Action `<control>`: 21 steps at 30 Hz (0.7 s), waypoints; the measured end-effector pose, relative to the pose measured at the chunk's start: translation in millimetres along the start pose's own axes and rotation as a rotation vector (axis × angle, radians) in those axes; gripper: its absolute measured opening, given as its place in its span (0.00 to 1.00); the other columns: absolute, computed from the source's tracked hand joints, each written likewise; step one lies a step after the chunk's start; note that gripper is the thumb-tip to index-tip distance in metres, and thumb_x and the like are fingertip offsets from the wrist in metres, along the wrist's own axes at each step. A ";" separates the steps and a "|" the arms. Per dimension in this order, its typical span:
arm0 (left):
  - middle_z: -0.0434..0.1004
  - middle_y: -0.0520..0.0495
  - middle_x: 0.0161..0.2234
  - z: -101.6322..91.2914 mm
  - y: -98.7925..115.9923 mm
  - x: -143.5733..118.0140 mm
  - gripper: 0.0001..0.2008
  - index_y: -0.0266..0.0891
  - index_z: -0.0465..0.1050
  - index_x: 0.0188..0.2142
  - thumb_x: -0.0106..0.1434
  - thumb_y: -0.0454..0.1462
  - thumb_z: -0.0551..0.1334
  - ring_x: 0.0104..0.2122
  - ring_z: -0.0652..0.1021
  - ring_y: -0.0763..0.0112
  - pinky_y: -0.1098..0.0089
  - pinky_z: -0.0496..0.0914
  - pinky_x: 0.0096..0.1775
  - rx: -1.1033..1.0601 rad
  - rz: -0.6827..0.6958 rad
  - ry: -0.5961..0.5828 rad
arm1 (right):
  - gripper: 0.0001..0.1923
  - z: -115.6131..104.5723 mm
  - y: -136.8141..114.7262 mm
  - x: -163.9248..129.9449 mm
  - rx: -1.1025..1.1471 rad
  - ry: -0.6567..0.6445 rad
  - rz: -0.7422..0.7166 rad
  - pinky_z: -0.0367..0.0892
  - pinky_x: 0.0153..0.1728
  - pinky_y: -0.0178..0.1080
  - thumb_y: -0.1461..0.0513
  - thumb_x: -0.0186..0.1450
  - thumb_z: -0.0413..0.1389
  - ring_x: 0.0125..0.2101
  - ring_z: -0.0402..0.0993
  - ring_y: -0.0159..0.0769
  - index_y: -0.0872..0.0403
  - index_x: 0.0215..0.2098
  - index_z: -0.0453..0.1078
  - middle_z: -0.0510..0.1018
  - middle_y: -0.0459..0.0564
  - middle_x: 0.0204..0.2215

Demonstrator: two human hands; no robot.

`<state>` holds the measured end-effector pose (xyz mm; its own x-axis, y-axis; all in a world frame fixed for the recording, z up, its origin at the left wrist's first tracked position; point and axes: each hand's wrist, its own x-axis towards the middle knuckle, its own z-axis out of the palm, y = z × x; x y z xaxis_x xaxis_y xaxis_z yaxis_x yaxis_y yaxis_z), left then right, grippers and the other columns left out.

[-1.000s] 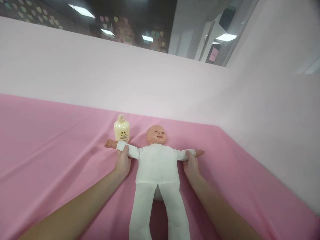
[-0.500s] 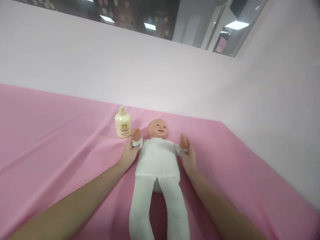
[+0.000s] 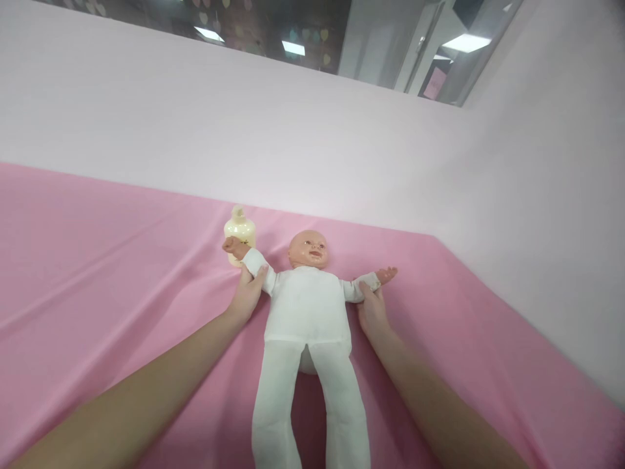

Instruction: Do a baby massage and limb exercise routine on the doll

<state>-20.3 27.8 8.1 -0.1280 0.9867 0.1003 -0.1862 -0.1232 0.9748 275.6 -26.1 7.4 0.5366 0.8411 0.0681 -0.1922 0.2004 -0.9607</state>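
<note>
Head camera looks down over a surface [image 3: 97, 260] draped in pink cloth, where a baby doll [image 3: 307, 312] in a white suit lies on its back, head toward the far wall and legs running toward the person. Its arms are spread out to either side, the one on the left angled up and outward, the one on the right stretched nearly level.

From where I stand, the left hand [image 3: 248, 294] is curled around the doll's sleeve on that side, fingers wrapped over the upper arm just below the small bare fist. The right hand [image 3: 372, 309] grips the other sleeve near the wrist, thumb on top and fingers tucked underneath, with the doll's open palm poking out just past it. Both hands are closed on the doll's arms, and both forearms reach in from the near edge.

A cream lotion bottle [image 3: 239, 229] stands upright on the cloth just behind the doll's raised fist, which overlaps its lower part in this view; I cannot tell whether they touch. A pale pink wall [image 3: 293, 150] rises behind the surface and turns along the right side.
</note>
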 end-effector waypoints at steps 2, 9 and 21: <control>0.75 0.43 0.57 -2.1 -2.5 5.4 0.23 0.45 0.66 0.57 0.66 0.46 0.68 0.58 0.74 0.59 0.62 0.71 0.57 -0.128 -0.013 0.015 | 0.39 -2.6 2.3 4.7 0.012 0.014 0.021 0.76 0.57 0.51 0.54 0.62 0.61 0.57 0.77 0.46 0.42 0.70 0.57 0.75 0.52 0.59; 0.74 0.47 0.48 -1.7 -5.5 11.4 0.33 0.46 0.62 0.56 0.56 0.40 0.76 0.46 0.77 0.63 0.62 0.75 0.47 -0.279 -0.058 0.019 | 0.44 -3.5 -1.2 0.5 -0.088 -0.046 -0.058 0.73 0.61 0.52 0.52 0.64 0.59 0.63 0.72 0.48 0.41 0.75 0.51 0.70 0.52 0.65; 0.80 0.42 0.50 -0.4 4.5 -0.1 0.23 0.42 0.70 0.57 0.63 0.38 0.67 0.51 0.79 0.52 0.52 0.71 0.57 0.306 0.088 -0.203 | 0.24 3.3 -8.7 -12.6 -0.396 -0.284 -0.187 0.68 0.62 0.57 0.58 0.63 0.60 0.54 0.77 0.49 0.47 0.58 0.73 0.81 0.52 0.52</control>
<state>-21.4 27.1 12.4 0.0712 0.9784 0.1943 0.1203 -0.2018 0.9720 267.8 -36.7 15.8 0.2774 0.9234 0.2654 0.2405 0.2007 -0.9497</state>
